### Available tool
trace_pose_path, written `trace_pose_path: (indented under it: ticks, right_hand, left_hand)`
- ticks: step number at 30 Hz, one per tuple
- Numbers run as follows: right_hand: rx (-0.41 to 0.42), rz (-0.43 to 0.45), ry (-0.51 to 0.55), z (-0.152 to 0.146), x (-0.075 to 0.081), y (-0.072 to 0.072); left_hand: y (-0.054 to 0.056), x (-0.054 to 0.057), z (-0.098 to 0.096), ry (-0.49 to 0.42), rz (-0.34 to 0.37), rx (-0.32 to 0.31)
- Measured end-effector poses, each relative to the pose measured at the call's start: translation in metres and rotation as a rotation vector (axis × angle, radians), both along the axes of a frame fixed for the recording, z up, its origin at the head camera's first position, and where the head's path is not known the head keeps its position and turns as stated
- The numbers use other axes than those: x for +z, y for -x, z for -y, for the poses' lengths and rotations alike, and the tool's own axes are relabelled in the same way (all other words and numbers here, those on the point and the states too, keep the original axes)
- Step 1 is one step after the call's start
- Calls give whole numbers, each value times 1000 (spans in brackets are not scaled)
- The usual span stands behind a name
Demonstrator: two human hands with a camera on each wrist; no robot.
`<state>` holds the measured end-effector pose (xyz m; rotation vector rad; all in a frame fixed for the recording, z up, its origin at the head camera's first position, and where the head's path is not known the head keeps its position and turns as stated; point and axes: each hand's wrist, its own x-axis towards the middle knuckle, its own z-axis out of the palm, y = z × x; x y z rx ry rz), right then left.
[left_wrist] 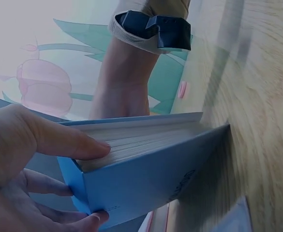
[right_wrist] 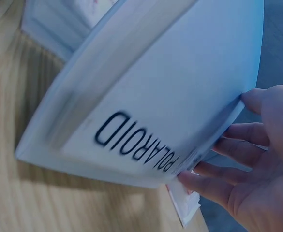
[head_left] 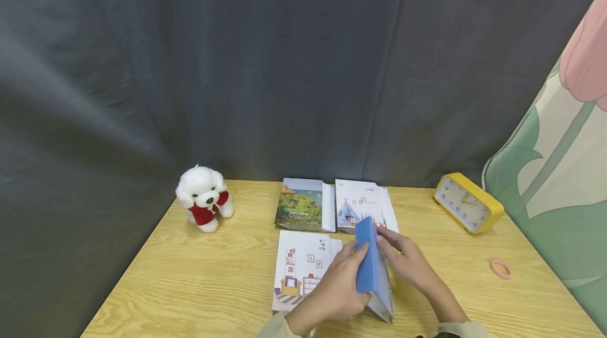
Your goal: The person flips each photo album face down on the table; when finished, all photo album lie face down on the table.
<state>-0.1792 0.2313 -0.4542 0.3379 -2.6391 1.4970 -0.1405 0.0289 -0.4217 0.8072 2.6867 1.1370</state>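
A blue photo album [head_left: 366, 261] stands tilted on its edge above the table, spine upward, between both hands. My left hand [head_left: 341, 285] grips its near end. In the left wrist view, that hand's thumb [left_wrist: 83, 142] lies on the page edges, with fingertips on the cover of the album [left_wrist: 136, 186]. My right hand [head_left: 410, 261] holds the far right side by the spine; in the right wrist view its fingers [right_wrist: 211, 186] and thumb meet the edge of the white cover [right_wrist: 180, 92] lettered POLAROID. Left of it lies a white album [head_left: 303, 269] with a yellow armchair drawing, partly behind my left hand.
At the back lie a landscape-cover album [head_left: 301, 203] and a white album with a tent drawing [head_left: 360, 201]. A white plush dog [head_left: 201, 190] in red sits at left. A yellow clock [head_left: 467, 203] and a pink ring [head_left: 501, 269] are at right on the wooden table [head_left: 189, 285].
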Motion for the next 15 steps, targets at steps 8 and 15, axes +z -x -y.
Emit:
trace_pose_path:
  ticks: [8, 15]
  right_hand:
    - [-40, 179, 174, 1, 13, 3]
    - [-78, 226, 180, -1, 17, 2]
  left_hand:
    - [-2, 6, -8, 36, -33, -24]
    - [-1, 5, -12, 13, -26, -31]
